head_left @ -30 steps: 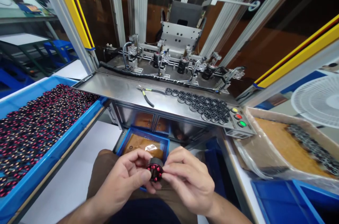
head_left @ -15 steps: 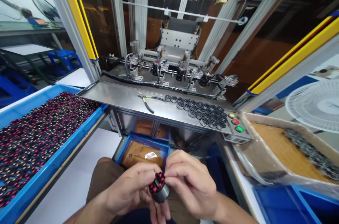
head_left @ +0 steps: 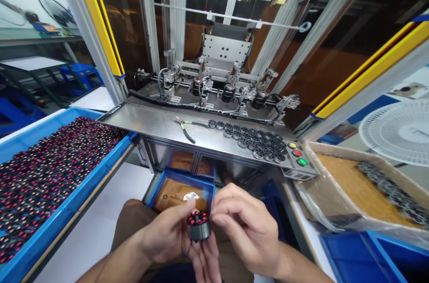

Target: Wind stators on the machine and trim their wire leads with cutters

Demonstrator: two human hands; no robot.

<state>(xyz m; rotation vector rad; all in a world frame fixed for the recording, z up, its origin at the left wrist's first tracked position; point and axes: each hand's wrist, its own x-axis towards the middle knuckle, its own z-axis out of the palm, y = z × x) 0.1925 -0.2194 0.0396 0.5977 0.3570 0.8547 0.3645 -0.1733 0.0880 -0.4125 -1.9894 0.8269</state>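
- While the left hand (head_left: 161,236) grips the wound part (head_left: 199,229) above the lap (head_left: 129,218), its thumb lies at the part's left and its fingers reach beneath; the red windings face up and the grey side wall faces the camera.
- The right hand (head_left: 250,225) has thumb and forefinger drawn close together at the part's right edge — whether they pinch anything or touch it, I cannot tell.
- Beyond the hands, the blue box (head_left: 154,189) with brown packets (head_left: 174,196) sits low, its far rim below the metal ledge (head_left: 144,118).
- That ledge is bare along its left stretch; pliers (head_left: 185,131) lie mid-way, handles near the dark rings (head_left: 258,140), which crowd the right half up to its front edge and the buttons (head_left: 297,153).
- On the left, the blue bin (head_left: 97,160) runs alongside, well apart from the hands; on the right, the lined carton (head_left: 311,185) stands beyond the ledge's end.
- Compared with a second ago, the part has turned: its windings then faced the camera, ring uppermost. Half a second ago it was tilted, with the left thumb over its top. Pliers and rings keep their places on the ledge.
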